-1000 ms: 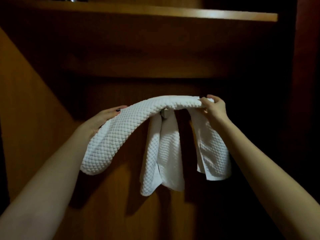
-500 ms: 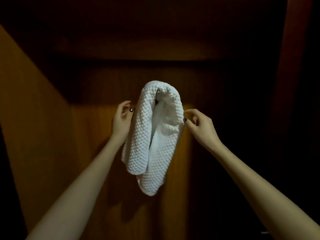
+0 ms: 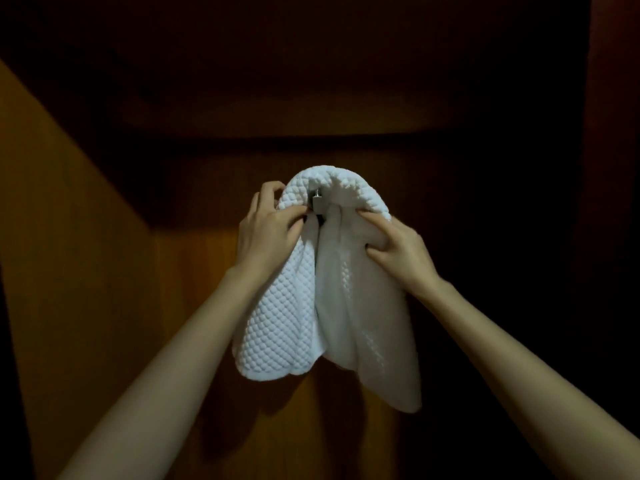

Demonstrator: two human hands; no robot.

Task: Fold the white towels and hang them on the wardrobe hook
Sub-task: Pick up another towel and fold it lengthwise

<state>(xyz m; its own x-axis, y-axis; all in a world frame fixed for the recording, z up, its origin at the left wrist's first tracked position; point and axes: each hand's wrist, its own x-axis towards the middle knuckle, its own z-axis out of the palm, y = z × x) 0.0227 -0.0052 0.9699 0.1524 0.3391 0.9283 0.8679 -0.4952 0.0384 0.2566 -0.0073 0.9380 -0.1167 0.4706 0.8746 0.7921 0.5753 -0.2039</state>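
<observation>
Nearest the camera, two bare forearms rose from the lower corners and met at the middle. The left hand (image 3: 268, 237) had its fingers curled round the upper edge of the left fold, thumb and fingertips pinching cloth close to the top. The right hand (image 3: 401, 258) gripped the right fold just below the crown, fingers dug into the fabric. Between them the white towels (image 3: 277, 323) hung as one bundle in two lobes, the left one showing a quilted weave and the right one blurred and reaching lower. How many layers made up the bundle could not be told. Their top arched over the metal hook (image 3: 317, 201), which peeped out of the gap under the crown.

Behind lay the wardrobe's back panel (image 3: 207, 306), a lit side wall (image 3: 69, 271) on the left and a dark shelf (image 3: 311, 116) overhead.

The step in hand looked like the hanging itself, at the stage of settling the cloth on the hook. The next move probably called for evening the two lobes, then letting go gently so the weight stayed centred.
</observation>
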